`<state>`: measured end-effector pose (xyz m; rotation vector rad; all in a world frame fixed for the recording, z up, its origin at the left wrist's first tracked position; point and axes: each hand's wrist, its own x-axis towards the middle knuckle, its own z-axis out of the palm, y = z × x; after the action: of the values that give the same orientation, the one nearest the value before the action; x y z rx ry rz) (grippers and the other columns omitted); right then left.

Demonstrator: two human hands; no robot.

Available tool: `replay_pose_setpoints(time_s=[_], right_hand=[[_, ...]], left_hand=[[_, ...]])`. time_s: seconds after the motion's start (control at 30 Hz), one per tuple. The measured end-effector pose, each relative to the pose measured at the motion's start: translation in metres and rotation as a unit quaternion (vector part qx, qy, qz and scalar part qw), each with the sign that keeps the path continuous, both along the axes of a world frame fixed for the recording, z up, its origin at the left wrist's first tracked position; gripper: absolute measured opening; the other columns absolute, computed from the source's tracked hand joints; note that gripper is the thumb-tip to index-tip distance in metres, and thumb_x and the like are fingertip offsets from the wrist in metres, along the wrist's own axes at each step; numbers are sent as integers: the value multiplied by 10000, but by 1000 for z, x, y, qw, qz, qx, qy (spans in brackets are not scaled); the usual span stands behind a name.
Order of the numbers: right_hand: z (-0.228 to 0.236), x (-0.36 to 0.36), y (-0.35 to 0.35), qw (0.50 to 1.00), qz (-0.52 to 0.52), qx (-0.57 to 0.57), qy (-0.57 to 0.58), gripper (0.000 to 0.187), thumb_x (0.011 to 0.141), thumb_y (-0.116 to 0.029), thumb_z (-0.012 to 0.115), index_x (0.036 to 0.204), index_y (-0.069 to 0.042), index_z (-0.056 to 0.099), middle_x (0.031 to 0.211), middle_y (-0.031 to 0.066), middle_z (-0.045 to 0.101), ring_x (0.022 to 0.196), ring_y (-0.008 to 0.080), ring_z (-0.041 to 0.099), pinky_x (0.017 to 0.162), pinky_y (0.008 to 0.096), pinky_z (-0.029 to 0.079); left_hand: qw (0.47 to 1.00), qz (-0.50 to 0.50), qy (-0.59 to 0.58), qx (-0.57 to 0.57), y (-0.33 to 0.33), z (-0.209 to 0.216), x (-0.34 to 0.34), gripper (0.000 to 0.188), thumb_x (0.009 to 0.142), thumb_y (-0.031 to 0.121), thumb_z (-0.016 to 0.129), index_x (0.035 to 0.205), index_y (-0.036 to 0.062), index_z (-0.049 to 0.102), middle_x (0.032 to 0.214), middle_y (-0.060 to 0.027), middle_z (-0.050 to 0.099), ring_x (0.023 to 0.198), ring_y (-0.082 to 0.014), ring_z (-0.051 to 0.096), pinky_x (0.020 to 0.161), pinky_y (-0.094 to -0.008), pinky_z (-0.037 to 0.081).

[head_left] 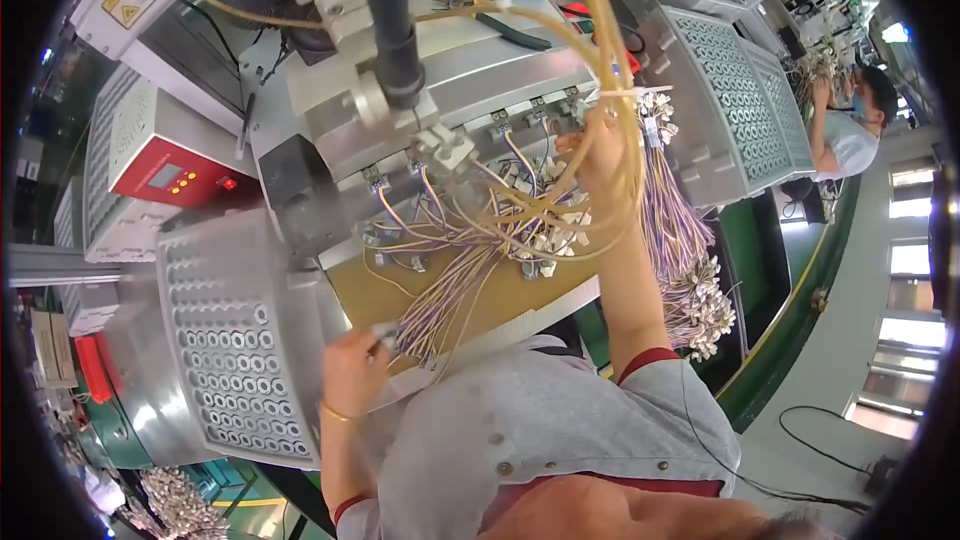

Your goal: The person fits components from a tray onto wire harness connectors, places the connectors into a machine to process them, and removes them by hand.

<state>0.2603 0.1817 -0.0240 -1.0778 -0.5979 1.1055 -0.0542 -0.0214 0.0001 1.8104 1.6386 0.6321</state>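
My left hand is closed at the front left edge of the tan work board. A small pale piece shows at its fingertips, too blurred to name. It is beside the loose ends of a bundle of purple, white and yellow wires, which fans out over the board. My right hand reaches to the right end of a metal fixture rail, its fingers bent together. Yellowish tubes pass in front of it and partly hide what it holds. Several wires run up to small connectors seated along the rail.
Above the rail hangs a machine head with a dark cylinder. Pliers lie behind it. White-ended wire bundles hang at the right. A red-fronted control box and a perforated metal panel stand left. Another person sits far right.
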Motion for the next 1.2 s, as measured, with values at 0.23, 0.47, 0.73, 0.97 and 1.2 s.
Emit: replay_pose_setpoints(time_s=[0.23,0.47,0.73,0.97,1.2], right_hand=[[28,-34,-77,920,-19,122,-373,200,695,-205,551,794,-39,603,554,102,506,445,231,445,438,297,369],[15,-150,-128,708,331,464,-416,217,598,-49,665,788,-12,567,662,88,495,545,238,490,455,303,395],[28,-166,-117,753,308,423,-400,147,608,-7,625,732,-17,547,613,87,437,502,224,443,433,323,349],[20,-159,-115,783,435,296,-334,145,662,0,575,806,-5,556,598,76,478,483,185,467,447,268,374],[29,-157,-112,819,469,197,-265,229,709,9,541,936,-2,565,617,31,520,504,60,462,444,214,373]], left_hand=[[988,147,-28,34,-12,17,-26,185,680,-17,583,855,20,629,699,-66,592,603,-107,543,566,-228,426],[844,203,-478,-136,-1,17,-21,255,719,5,591,973,-17,578,830,-21,605,693,-110,565,601,-239,458],[776,398,464,155,-25,-56,-242,195,807,224,505,845,45,571,768,-145,562,684,-265,539,600,-378,430],[709,525,467,-59,-34,-52,-269,437,746,400,535,1055,91,552,987,-140,574,953,-352,508,796,-458,404],[863,417,-167,232,-5,2,-145,323,770,5,482,1092,14,508,936,-87,582,792,-138,575,612,-258,481]])
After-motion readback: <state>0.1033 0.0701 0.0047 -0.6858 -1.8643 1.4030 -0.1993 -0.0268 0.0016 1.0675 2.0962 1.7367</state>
